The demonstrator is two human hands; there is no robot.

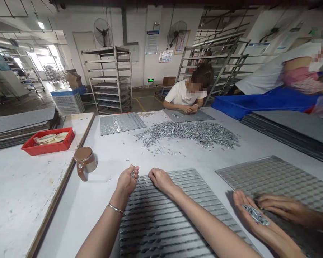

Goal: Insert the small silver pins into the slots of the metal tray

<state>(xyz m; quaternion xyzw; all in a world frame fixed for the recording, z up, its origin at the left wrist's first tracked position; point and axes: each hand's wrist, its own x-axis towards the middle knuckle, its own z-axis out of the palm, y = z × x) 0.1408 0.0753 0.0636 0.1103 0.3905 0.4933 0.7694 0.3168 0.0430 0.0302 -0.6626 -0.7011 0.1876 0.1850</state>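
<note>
My left hand (pixel 127 180) is palm up with curled fingers around a few small silvery metal pieces (pixel 134 173). It is at the far left corner of a grey ridged tray (pixel 174 215), which bears rows of similar pieces. Beside it, my right hand (pixel 161 180) is palm down over the tray's far edge, fingers pinched together; what they hold, if anything, is hidden. Past the tray, a wide heap of loose silvery pieces (pixel 188 133) is spread over the white table (pixel 110 154).
At right a co-worker's hands (pixel 258 215) hold a pile of metal pieces near another tray (pixel 285 175). A brown mug (pixel 84 161) and red bin (pixel 48 143) stand left. A person (pixel 185 95) works across the table. Stacked boards (pixel 290 132) and a blue bin (pixel 239 104) lie right.
</note>
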